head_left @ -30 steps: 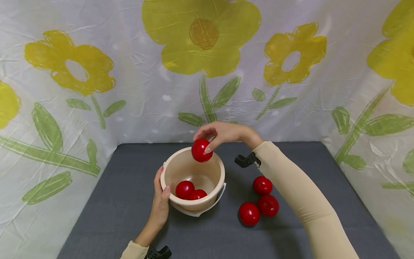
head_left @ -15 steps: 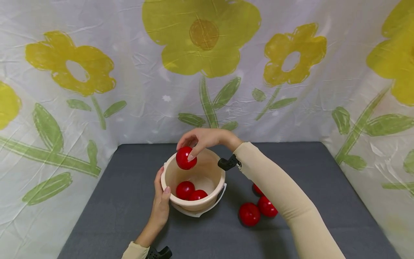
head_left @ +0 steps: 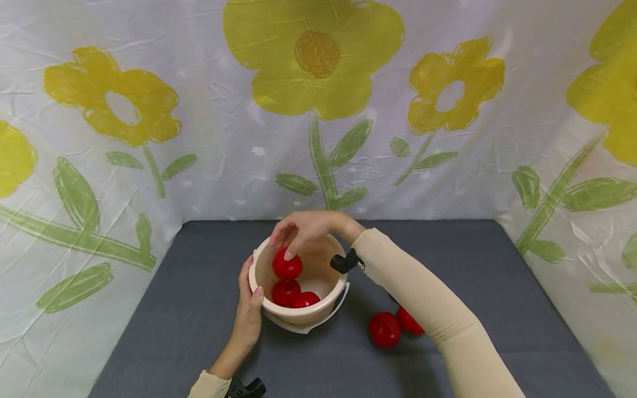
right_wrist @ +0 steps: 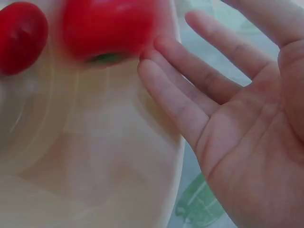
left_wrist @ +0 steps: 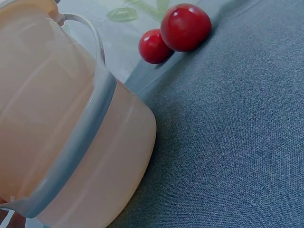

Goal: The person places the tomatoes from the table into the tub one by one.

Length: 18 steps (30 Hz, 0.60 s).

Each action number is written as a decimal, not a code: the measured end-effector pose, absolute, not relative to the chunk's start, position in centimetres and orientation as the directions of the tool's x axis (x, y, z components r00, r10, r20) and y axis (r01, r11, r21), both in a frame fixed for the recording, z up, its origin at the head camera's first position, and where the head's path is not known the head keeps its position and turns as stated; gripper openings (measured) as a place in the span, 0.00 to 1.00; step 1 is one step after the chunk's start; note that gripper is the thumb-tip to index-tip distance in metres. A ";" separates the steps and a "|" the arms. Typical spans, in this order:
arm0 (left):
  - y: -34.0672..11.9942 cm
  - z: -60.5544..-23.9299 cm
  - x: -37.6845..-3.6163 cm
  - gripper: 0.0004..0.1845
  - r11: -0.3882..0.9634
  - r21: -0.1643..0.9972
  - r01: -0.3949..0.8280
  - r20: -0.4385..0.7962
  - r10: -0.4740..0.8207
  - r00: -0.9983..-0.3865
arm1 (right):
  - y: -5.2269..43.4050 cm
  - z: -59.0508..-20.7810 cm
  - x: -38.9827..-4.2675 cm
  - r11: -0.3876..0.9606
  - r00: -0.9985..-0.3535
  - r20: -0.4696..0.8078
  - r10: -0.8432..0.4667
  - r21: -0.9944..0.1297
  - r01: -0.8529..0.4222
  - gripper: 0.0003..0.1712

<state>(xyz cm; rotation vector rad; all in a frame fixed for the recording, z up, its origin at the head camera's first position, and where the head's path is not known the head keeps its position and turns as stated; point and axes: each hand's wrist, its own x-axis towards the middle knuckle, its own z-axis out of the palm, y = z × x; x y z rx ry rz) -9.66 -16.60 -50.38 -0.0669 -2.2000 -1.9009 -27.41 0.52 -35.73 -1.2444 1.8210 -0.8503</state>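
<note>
Just below the spread, straightened fingers of the right hand (head_left: 303, 229), a glossy red plastic ball (head_left: 287, 267) sits inside the beige plastic bucket (head_left: 318, 309) at frame centre, above two others; the left hand (head_left: 247, 309) grips the bucket's left wall.

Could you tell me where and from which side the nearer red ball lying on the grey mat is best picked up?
Probably from straight above, fingertips pinching across its widest part. The red ball is round and smooth and sits on the grey mat with open mat at its front and left. Another ball lies close at its right rear, and the right forearm crosses there, so fingers fit best on the front and left sides.
</note>
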 end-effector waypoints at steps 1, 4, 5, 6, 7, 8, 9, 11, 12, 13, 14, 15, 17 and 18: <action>-16.6 -50.4 -9.7 0.38 0.155 0.970 0.189 0.208 -0.115 -0.971 | 0.5 -35.7 -27.3 0.304 -0.235 -0.218 -0.947 -0.844 -0.441 0.27; -16.7 -50.4 -9.7 0.37 0.161 0.965 0.205 0.224 -0.111 -0.968 | 0.5 -35.5 -27.1 0.281 -0.225 -0.197 -0.954 -0.847 -0.450 0.27; -16.7 -50.4 -9.7 0.37 0.164 0.964 0.208 0.228 -0.109 -0.968 | 0.6 -35.4 -27.0 0.273 -0.224 -0.187 -0.956 -0.847 -0.456 0.27; -16.7 -50.5 -9.7 0.37 0.170 0.962 0.213 0.233 -0.107 -0.967 | 0.7 -35.3 -26.9 0.267 -0.227 -0.179 -0.957 -0.846 -0.462 0.27; -16.7 -50.5 -9.7 0.36 0.176 0.960 0.218 0.239 -0.107 -0.965 | 0.8 -35.2 -26.9 0.261 -0.229 -0.170 -0.959 -0.845 -0.467 0.27; -16.7 -50.4 -9.7 0.36 0.182 0.957 0.225 0.247 -0.107 -0.963 | 0.9 -35.1 -26.9 0.255 -0.231 -0.161 -0.960 -0.843 -0.473 0.27; -16.7 -50.4 -9.7 0.36 0.188 0.956 0.227 0.250 -0.106 -0.962 | 1.1 -35.1 -26.9 0.252 -0.234 -0.155 -0.960 -0.842 -0.478 0.26; -16.8 -50.4 -9.7 0.36 0.208 0.950 0.232 0.258 -0.113 -0.959 | 1.5 -35.0 -26.8 0.255 -0.246 -0.150 -0.958 -0.836 -0.486 0.26; -16.8 -50.4 -9.7 0.36 0.223 0.946 0.235 0.265 -0.115 -0.957 | 1.8 -34.9 -26.7 0.259 -0.251 -0.150 -0.956 -0.835 -0.486 0.26; -16.9 -50.4 -9.7 0.36 0.240 0.940 0.241 0.275 -0.115 -0.955 | 2.0 -34.9 -26.6 0.262 -0.255 -0.151 -0.955 -0.831 -0.491 0.25; -17.0 -50.4 -9.7 0.36 0.260 0.932 0.251 0.288 -0.114 -0.951 | 2.3 -34.8 -26.5 0.266 -0.261 -0.151 -0.953 -0.829 -0.492 0.25; -17.1 -50.4 -9.7 0.36 0.285 0.922 0.262 0.303 -0.110 -0.947 | 2.6 -34.7 -26.3 0.267 -0.265 -0.149 -0.953 -0.827 -0.494 0.24; -17.4 -50.2 -9.6 0.36 0.362 0.886 0.289 0.344 -0.094 -0.934 | 3.3 -34.5 -26.0 0.268 -0.274 -0.144 -0.951 -0.823 -0.500 0.23; -17.6 -50.0 -9.6 0.36 0.407 0.860 0.309 0.370 -0.080 -0.926 | 3.7 -34.5 -25.8 0.268 -0.279 -0.139 -0.950 -0.822 -0.502 0.23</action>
